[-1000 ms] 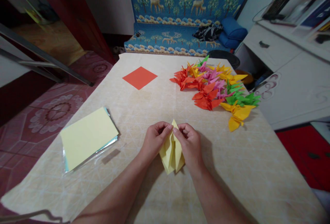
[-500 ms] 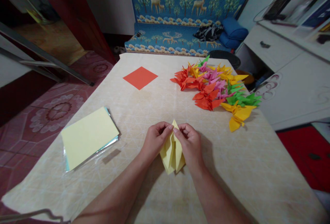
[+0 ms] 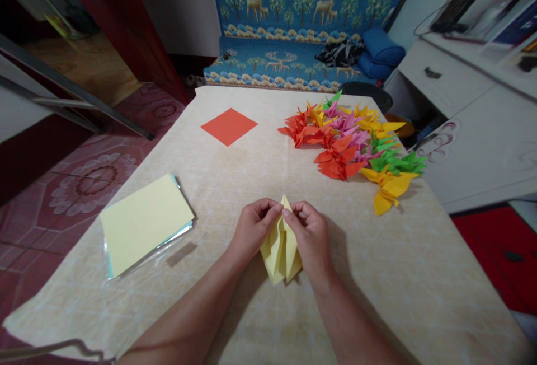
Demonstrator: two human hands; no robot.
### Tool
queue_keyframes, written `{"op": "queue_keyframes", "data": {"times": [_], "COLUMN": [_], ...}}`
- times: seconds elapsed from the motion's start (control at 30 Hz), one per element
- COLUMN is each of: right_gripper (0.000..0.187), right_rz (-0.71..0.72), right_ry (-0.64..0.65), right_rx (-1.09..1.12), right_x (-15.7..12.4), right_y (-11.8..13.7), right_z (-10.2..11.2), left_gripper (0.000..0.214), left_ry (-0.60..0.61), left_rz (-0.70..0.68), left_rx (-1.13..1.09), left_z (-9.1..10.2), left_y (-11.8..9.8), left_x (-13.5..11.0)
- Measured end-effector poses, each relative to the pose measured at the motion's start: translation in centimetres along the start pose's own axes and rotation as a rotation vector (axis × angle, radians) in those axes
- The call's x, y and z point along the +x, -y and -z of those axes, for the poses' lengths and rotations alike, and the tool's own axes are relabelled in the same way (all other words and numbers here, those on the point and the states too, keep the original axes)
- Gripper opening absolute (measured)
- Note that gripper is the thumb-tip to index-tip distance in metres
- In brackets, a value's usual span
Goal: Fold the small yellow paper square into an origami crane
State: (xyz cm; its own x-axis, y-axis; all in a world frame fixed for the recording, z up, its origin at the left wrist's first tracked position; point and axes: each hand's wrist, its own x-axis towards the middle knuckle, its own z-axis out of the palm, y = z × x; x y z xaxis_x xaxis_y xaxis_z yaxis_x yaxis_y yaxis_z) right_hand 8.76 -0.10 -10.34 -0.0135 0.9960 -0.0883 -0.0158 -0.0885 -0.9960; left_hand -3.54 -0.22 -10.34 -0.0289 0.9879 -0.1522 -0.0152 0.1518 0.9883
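Observation:
A partly folded sheet of yellow origami paper (image 3: 277,256) is between my hands, its narrow tip pointing away from me and its loose flaps spread toward me. My left hand (image 3: 258,222) pinches its left edge near the tip, thumb on top. On the other side my right hand (image 3: 308,230) pinches the right edge, its thumb close to the left thumb. The fingers under the paper are partly hidden. Farther off at the right lies a cluster of folded paper cranes (image 3: 338,158) in red, orange, pink and green.
A red paper square (image 3: 229,127) lies flat toward the far left of the cloth-covered table (image 3: 235,180). At the left, a stack of pale yellow paper (image 3: 146,222) rests on a clear plastic wrapper. Behind the table stands a blue patterned sofa (image 3: 272,46); white drawers (image 3: 457,107) flank the right.

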Motion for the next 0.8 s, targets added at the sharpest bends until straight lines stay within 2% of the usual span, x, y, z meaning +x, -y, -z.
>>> {"op": "queue_keyframes", "data": {"times": [0.8], "right_gripper": [0.016], "right_rz": [-0.004], "right_ry": [0.001], "right_rx": [0.023], "right_x": [-0.03], "right_y": [-0.27], "right_z": [0.10], "left_gripper": [0.027], "left_ry": [0.013], "left_rz": [-0.015], "left_rx": [0.027], "left_z": [0.03], "left_y": [0.11], "left_x": [-0.02]}}
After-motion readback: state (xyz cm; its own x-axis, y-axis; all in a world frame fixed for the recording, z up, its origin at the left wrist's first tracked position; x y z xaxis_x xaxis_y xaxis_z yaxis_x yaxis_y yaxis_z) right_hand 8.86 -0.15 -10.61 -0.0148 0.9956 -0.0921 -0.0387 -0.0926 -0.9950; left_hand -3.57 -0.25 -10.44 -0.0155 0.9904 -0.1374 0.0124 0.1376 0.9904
